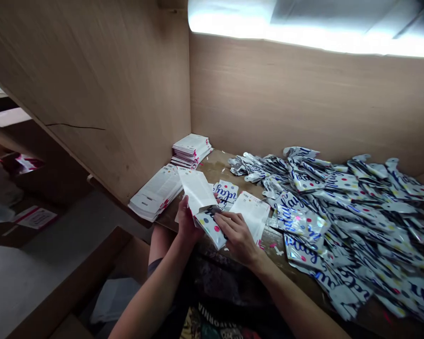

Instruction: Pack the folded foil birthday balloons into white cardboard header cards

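My left hand [189, 223] is closed round the lower part of a white printed paper envelope [196, 187], which is tilted above the bench. A folded foil balloon [211, 229] with coloured dots sits partly inside the envelope's mouth, its lower end sticking out. The fingers of my right hand [237, 236] press on this balloon from the right. Behind my hands lies another folded balloon [226, 192] with blue lettering. More white envelopes [251, 211] lie just beyond my right hand. My left thumb and fingertips are partly hidden by the envelope.
A big heap of folded foil balloons [325, 207] covers the bench's right side. Envelope stacks stand at the left: a tall one [191, 147] in the corner and a spread one [157, 190] nearer. Wooden panels [127, 94] enclose the bench. An open carton [102, 278] is below left.
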A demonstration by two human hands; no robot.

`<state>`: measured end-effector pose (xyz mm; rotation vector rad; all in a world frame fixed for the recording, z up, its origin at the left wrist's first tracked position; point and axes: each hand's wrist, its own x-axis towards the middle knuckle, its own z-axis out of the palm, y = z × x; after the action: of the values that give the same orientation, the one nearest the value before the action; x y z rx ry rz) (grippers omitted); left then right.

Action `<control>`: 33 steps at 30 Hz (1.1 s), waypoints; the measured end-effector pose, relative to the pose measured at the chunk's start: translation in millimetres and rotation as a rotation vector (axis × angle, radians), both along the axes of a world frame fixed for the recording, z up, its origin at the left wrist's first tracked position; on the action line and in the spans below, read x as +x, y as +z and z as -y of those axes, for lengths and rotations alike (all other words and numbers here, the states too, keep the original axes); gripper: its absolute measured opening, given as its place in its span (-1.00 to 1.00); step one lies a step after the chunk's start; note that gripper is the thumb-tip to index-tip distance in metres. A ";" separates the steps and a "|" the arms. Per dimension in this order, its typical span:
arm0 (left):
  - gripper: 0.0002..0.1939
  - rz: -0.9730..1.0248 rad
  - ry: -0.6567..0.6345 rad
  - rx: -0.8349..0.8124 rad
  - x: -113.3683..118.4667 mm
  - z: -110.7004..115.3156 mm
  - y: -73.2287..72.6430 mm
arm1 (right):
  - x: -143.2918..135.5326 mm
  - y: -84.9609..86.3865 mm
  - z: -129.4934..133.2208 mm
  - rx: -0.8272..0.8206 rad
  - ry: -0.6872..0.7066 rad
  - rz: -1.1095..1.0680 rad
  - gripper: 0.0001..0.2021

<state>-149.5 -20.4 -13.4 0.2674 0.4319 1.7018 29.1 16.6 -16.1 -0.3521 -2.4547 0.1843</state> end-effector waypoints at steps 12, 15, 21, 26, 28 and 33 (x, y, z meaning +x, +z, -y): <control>-0.29 0.019 0.044 -0.093 36.7 -3.3 3.6 | -13.9 13.2 28.3 -0.049 -0.434 0.278 -0.57; -0.29 0.071 0.060 -0.114 36.3 -1.9 -1.0 | -16.6 3.4 41.9 -0.123 -0.342 0.186 -0.40; -0.36 0.090 0.049 -0.159 33.1 6.5 -12.6 | -18.8 -5.5 47.5 -0.356 -0.241 0.128 -0.42; -0.27 0.048 0.062 -0.171 33.2 11.9 -22.3 | -25.0 -3.5 57.8 -0.352 -0.144 0.179 -0.34; -0.30 0.051 0.073 -0.178 33.2 12.0 -24.5 | -30.8 -3.1 54.9 -0.341 -0.108 0.211 -0.29; -0.27 0.074 0.050 -0.157 24.8 14.8 -21.6 | -36.8 0.6 42.0 -0.297 -0.097 0.187 -0.44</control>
<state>-124.7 -35.2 -35.0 0.0800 0.5178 1.7101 -7.6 -25.4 -15.5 -0.6418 -2.5877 0.4975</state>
